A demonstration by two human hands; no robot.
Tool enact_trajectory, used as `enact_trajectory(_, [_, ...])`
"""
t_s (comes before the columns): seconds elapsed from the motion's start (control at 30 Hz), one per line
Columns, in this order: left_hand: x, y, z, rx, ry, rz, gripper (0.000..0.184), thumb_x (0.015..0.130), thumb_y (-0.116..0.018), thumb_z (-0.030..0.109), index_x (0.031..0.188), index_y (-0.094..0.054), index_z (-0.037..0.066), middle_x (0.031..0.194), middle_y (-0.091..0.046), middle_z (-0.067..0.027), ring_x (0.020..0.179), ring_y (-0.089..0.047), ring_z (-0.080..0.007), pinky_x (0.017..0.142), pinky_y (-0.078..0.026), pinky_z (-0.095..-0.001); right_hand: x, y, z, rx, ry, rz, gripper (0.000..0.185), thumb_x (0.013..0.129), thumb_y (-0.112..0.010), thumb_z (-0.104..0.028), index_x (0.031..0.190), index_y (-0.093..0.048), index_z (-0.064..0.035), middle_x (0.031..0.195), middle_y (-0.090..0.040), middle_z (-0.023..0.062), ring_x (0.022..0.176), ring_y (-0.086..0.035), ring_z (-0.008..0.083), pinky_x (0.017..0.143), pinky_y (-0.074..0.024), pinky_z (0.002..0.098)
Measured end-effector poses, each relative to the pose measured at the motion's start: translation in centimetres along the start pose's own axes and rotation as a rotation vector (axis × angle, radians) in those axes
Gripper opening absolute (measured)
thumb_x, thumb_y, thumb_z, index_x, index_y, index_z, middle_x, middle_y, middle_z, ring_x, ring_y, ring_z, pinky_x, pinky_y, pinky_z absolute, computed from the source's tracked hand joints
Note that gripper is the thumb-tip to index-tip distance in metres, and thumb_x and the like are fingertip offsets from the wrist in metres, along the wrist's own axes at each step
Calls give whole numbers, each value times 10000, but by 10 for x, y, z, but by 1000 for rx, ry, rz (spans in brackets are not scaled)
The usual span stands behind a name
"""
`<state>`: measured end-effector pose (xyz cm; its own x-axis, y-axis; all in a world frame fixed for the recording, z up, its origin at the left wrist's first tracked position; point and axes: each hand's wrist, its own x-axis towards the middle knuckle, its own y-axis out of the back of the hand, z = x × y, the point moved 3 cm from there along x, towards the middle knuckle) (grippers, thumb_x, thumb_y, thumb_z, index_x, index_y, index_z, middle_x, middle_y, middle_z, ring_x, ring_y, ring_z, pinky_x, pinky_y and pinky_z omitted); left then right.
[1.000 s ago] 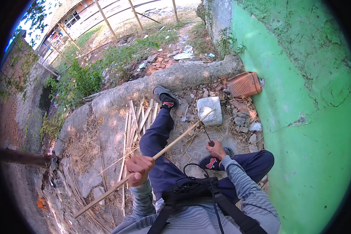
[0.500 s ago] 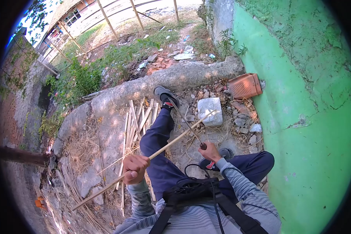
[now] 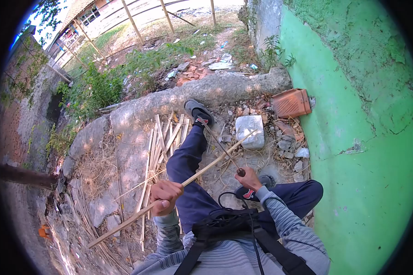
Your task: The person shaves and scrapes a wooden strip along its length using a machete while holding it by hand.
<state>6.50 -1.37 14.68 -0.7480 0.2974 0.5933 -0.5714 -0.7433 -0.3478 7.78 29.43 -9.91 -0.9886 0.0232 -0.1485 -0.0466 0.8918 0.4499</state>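
My left hand (image 3: pixel 166 197) is closed around a long, pale wooden strip (image 3: pixel 202 173), bamboo by its look. The strip slants from the lower left, over my leg, to a whitish block (image 3: pixel 250 131) on the ground, where its far end lies over the top. In my right hand (image 3: pixel 250 179) is the brown handle of a long, narrow-bladed knife (image 3: pixel 221 147). Its blade points forward toward my shoe (image 3: pixel 198 113) and crosses the strip just short of the block. Whether blade and strip touch, I cannot tell.
Several pale strips (image 3: pixel 163 137) lie on the ground left of my leg, with thinner sticks (image 3: pixel 89 224) farther left. A low stone kerb (image 3: pixel 170 98) runs ahead. An orange hollow brick (image 3: pixel 291 103) and rubble (image 3: pixel 287 142) sit by the green wall (image 3: pixel 353 183) on the right.
The view has shifted slightly. My left hand has moved a little to the right, still gripping the strip. My right hand stays on the knife in nearly the same place.
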Motion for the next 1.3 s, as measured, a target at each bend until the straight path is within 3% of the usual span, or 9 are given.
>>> enact_trajectory(0.27, [-4, 8, 2, 30, -3, 45, 477, 754, -569, 279, 463, -231, 110, 407, -236, -15, 351, -189, -174, 435, -212, -363, 4, 4, -26, -70, 70, 29, 260, 823, -703, -225, 835, -668, 32, 668, -634, 207, 609, -647, 353, 631, -492, 434])
enact_trajectory(0.37, [-6, 0, -1, 30, 21, 26, 473, 754, -570, 276, 463, -238, 104, 408, -234, -16, 350, -192, -175, 434, -213, -362, -12, 3, -48, -39, 61, -19, 245, 832, -697, -192, 762, -630, 33, 658, -604, 205, 582, -602, 327, 603, -464, 430])
enact_trajectory(0.47, [-5, -7, 0, 29, 2, -9, 473, 756, -571, 276, 462, -245, 98, 410, -229, -18, 348, -194, -177, 433, -214, -361, -15, 0, -56, -36, 236, 12, 240, 844, -690, -181, 759, -620, 32, 628, -585, 184, 555, -577, 278, 594, -457, 419])
enact_trajectory(0.63, [-7, -9, 3, 29, 11, -17, 478, 760, -573, 280, 460, -250, 94, 412, -225, -20, 347, -194, -179, 432, -214, -363, 9, 7, 9, -66, -92, 42, 270, 827, -701, -227, 820, -651, 38, 684, -641, 189, 608, -633, 284, 611, -468, 434])
enact_trajectory(0.7, [-9, -8, 1, 33, 15, -6, 480, 760, -573, 282, 460, -249, 94, 412, -224, -20, 347, -194, -180, 432, -213, -364, 10, 7, 15, -53, -53, 107, 284, 820, -704, -242, 826, -661, 39, 690, -647, 199, 623, -640, 312, 615, -466, 442])
enact_trajectory(0.9, [-2, -16, 0, 11, -11, 9, 465, 742, -567, 222, 465, -204, 131, 394, -217, -8, 342, -157, -166, 411, -180, -355, -11, 9, -50, -72, 93, -70, 254, 813, -689, -231, 817, -669, 22, 690, -639, 225, 635, -639, 379, 629, -482, 459])
enact_trajectory(1.1, [-8, -17, 3, 6, 0, 29, 465, 739, -567, 219, 467, -202, 127, 395, -221, -11, 340, -158, -170, 411, -180, -355, 26, 4, 57, -65, -133, 126, 262, 817, -701, -235, 791, -649, 20, 664, -632, 201, 604, -612, 353, 618, -484, 440])
enact_trajectory(1.2, [-8, -17, 3, 20, -21, 33, 470, 745, -568, 220, 472, -198, 122, 398, -214, -10, 340, -160, -169, 412, -182, -356, 33, 10, 55, -159, -88, 162, 263, 823, -702, -236, 775, -644, 16, 659, -636, 189, 602, -622, 327, 615, -485, 436])
enact_trajectory(1.3, [-3, -14, 2, 26, -20, 27, 479, 758, -571, 222, 476, -196, 122, 400, -204, -10, 338, -157, -170, 413, -187, -361, 18, 12, 17, -67, -164, 16, 298, 804, -718, -266, 833, -675, 28, 744, -668, 238, 699, -671, 393, 668, -500, 470])
